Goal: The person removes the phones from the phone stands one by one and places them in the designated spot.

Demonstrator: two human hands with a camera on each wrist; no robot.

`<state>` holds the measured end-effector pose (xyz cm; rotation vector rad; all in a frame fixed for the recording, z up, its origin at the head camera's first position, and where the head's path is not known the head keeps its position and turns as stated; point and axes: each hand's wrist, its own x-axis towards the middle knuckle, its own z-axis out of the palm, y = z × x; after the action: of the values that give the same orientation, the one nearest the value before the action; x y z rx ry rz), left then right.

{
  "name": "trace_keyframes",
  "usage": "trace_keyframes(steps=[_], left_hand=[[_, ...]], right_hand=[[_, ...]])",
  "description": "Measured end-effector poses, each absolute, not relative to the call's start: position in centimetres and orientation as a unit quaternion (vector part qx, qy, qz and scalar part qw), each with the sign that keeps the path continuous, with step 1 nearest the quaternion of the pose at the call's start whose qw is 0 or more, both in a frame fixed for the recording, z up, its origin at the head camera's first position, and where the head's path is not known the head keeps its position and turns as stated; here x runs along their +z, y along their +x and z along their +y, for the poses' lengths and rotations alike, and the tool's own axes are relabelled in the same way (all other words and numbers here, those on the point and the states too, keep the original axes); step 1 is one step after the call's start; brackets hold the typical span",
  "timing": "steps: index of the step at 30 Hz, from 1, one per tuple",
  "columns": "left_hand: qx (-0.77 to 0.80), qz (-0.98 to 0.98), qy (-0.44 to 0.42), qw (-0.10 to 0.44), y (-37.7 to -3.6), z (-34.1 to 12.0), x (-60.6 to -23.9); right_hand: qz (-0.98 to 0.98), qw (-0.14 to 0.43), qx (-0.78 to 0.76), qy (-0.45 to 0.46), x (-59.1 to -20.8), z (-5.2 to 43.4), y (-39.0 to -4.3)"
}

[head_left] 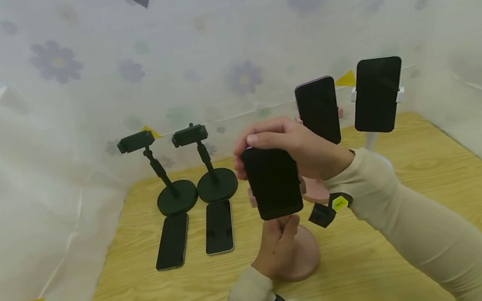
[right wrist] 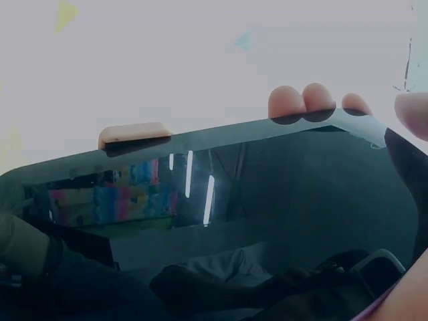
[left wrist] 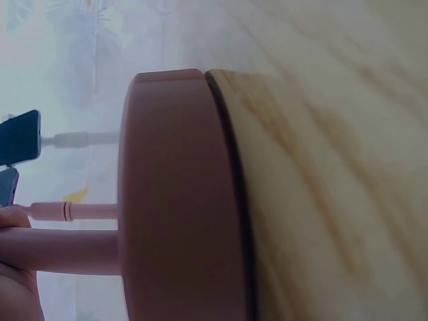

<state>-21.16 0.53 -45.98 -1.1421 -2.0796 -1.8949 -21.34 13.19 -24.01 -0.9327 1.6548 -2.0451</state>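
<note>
A black-screened phone (head_left: 273, 182) sits upright in the clamp of a pink phone stand (head_left: 307, 257) at the table's middle. Over the phone's top my right hand (head_left: 301, 148) grips it, thumb along the upper edge. The right wrist view has the fingertips (right wrist: 287, 103) curled at the long edge of the phone (right wrist: 234, 234), with a pink clamp jaw further along that edge. Below the phone, my left hand (head_left: 276, 249) holds the stand's pole. The left wrist view places the pole (left wrist: 73, 252) against that hand (left wrist: 17, 294), above the thick round base (left wrist: 180, 200) flat on the table.
Two black phone stands (head_left: 176, 197) (head_left: 217, 184) rise at the back left, clamps unoccupied. In front of them two phones (head_left: 172, 241) (head_left: 218, 227) lie flat. Behind my right hand, another pink stand holds a phone (head_left: 318, 110), and a white stand holds one (head_left: 378, 95).
</note>
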Motion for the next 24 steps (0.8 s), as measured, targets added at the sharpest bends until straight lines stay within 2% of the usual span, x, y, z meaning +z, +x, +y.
trace_keyframes(steps=[10, 24], left_hand=[[-0.612, -0.686, -0.385, 0.079, -21.85, 0.81, -45.68], [-0.604, -0.698, -0.379, 0.068, -21.26, 0.21, -46.25]], right_hand=[[0.599, 0.150, -0.727, -0.300, -23.27, 12.84, -21.62], [0.640, 0.132, -0.702, -0.283, -23.45, 12.48, -21.36]])
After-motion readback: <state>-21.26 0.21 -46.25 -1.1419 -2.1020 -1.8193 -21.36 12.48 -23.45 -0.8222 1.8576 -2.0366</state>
